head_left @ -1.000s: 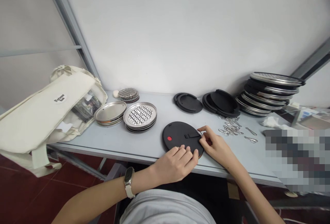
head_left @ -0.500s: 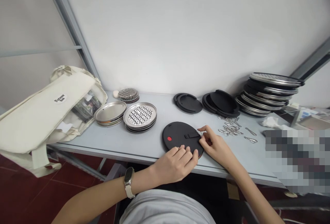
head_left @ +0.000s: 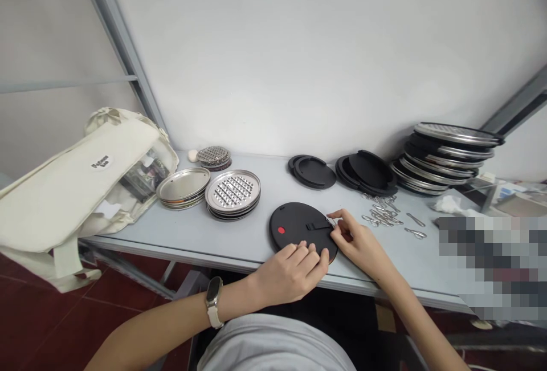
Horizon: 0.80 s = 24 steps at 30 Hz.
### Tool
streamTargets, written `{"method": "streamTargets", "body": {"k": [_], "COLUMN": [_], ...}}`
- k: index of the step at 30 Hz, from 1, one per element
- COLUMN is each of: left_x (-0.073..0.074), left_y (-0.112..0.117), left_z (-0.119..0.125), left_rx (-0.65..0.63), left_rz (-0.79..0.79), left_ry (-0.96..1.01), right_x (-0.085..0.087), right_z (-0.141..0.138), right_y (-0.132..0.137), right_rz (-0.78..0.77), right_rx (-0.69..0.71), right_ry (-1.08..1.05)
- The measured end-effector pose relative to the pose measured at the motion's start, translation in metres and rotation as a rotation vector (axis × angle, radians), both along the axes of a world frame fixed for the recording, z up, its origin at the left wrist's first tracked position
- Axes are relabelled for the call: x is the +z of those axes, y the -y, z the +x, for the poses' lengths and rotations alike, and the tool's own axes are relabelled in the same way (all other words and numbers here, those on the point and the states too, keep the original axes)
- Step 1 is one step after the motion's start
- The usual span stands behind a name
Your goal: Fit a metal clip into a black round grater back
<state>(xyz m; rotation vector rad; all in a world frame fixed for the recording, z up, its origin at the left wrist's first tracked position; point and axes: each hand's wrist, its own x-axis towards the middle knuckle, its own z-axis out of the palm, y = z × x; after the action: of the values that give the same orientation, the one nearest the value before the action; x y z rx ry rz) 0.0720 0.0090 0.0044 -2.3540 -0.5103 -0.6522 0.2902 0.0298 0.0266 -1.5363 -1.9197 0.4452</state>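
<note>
A round black disc (head_left: 294, 223) with a red dot lies flat near the table's front edge. My left hand (head_left: 290, 271) rests its curled fingers on the disc's near rim and holds it down. My right hand (head_left: 356, 243) pinches a small metal clip at the disc's right edge, beside a black tab on the disc. More loose metal clips (head_left: 384, 214) lie just right of my right hand.
On the grey table (head_left: 239, 234) stand a stack of perforated metal discs (head_left: 233, 191), plain metal plates (head_left: 183, 186), black disc piles (head_left: 367, 171) and a tall mixed stack (head_left: 448, 154). A cream bag (head_left: 77, 183) hangs over the left end.
</note>
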Motion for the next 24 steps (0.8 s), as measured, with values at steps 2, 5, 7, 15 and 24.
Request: {"method": "streamTargets", "body": {"k": [2, 5, 7, 15, 24], "left_x": [-0.0001, 0.0000, -0.0001, -0.0012, 0.0001], "left_y": [0.0001, 0.0000, -0.0002, 0.0006, -0.0005], "left_z": [0.0000, 0.0001, 0.0001, -0.0002, 0.0004], "left_rx": [0.001, -0.014, -0.022, 0.009, -0.021], "left_rz": [0.001, 0.003, 0.002, -0.003, -0.007], "left_ry": [-0.004, 0.022, 0.035, -0.014, 0.022], "right_x": [-0.0005, -0.0013, -0.0015, -0.0009, -0.0004], "right_z": [0.0001, 0.0007, 0.0009, 0.0004, -0.0007], "right_y": [-0.0003, -0.0007, -0.0008, -0.0005, 0.0021], "right_rz": [0.004, 0.005, 0.007, 0.011, 0.021], "right_rx": [0.003, 0.003, 0.000, -0.003, -0.002], "right_ry": [-0.001, -0.002, 0.000, 0.000, -0.002]}}
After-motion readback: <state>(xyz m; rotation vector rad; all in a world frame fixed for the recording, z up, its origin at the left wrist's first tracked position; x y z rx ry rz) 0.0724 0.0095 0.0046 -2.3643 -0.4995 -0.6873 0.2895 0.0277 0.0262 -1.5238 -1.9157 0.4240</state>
